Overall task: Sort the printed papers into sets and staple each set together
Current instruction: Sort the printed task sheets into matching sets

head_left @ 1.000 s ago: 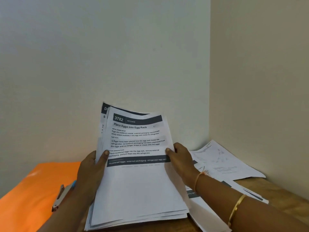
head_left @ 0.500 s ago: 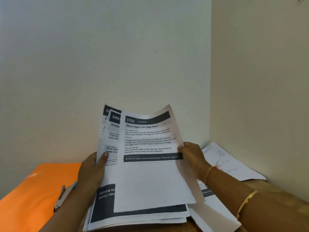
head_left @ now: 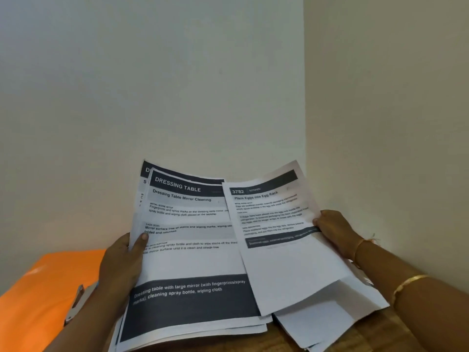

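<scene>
**Egg-rack sheet held off to the right of the stack**

My right hand (head_left: 335,231) pinches the right edge of a single white printed sheet numbered 3782 (head_left: 281,252), thumb on the printed face, the other fingers hidden behind it. The sheet tilts to the right, its left edge overlapping the stack. My left hand (head_left: 121,265) grips the left edge of that stack of white printed papers (head_left: 190,260), thumb pressed on the top page headed "DRESSING TABLE", fingers behind where I cannot see them. The stack leans up toward me, its bottom edge low over the brown wooden table (head_left: 370,336); whether it touches I cannot tell.

Paper like this is light and floppy: 1 sheet held by 1 edge sags and curls, so I judge it best pinched mid-edge and laid flat, not dropped. The stack is stiffer, but its pages can slide and fan, so it wants a firm squeeze at the side, then squaring before a staple goes in a top corner.

Further out, loose white sheets (head_left: 319,329) lie on the table below my right forearm. To my left a silver metal stapler (head_left: 76,304) lies on a flat orange folder (head_left: 38,288), untouched.
</scene>
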`<control>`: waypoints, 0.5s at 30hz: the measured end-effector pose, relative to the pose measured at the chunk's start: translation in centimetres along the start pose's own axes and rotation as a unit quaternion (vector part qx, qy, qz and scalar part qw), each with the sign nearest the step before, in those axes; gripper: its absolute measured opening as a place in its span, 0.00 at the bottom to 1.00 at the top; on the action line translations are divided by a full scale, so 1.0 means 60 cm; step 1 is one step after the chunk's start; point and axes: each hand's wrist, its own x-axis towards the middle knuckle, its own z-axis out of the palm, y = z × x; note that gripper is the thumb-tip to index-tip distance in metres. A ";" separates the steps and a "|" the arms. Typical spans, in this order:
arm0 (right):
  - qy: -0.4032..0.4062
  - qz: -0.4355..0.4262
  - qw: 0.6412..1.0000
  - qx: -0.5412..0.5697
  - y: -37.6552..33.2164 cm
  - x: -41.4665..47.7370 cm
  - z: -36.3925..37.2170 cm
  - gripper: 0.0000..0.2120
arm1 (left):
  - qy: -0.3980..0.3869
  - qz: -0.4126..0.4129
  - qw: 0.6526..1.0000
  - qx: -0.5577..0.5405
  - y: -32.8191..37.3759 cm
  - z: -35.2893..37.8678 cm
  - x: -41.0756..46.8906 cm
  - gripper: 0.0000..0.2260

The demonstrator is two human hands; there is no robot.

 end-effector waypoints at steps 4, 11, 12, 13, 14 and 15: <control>-0.003 0.022 0.996 -0.092 0.049 0.009 -0.023 0.11 | 0.011 0.001 1.000 0.003 0.000 -0.003 -0.001 0.08; -0.049 -0.014 0.968 -0.244 0.097 0.013 -0.025 0.04 | 0.026 -0.015 1.000 -0.006 -0.002 -0.007 0.000 0.07; -0.062 -0.022 0.961 -0.267 0.098 0.011 -0.022 0.04 | 0.026 -0.017 1.000 -0.005 -0.003 -0.007 0.000 0.07; -0.076 -0.028 0.955 -0.285 0.100 0.010 -0.018 0.05 | 0.027 -0.017 0.999 -0.002 -0.003 -0.006 0.000 0.07; -0.089 -0.033 0.948 -0.303 0.101 0.008 -0.012 0.08 | 0.026 -0.019 0.999 0.003 -0.005 -0.007 0.001 0.07; -0.101 -0.037 0.940 -0.324 0.103 0.007 -0.006 0.12 | 0.026 -0.020 0.999 0.008 -0.005 -0.007 0.002 0.07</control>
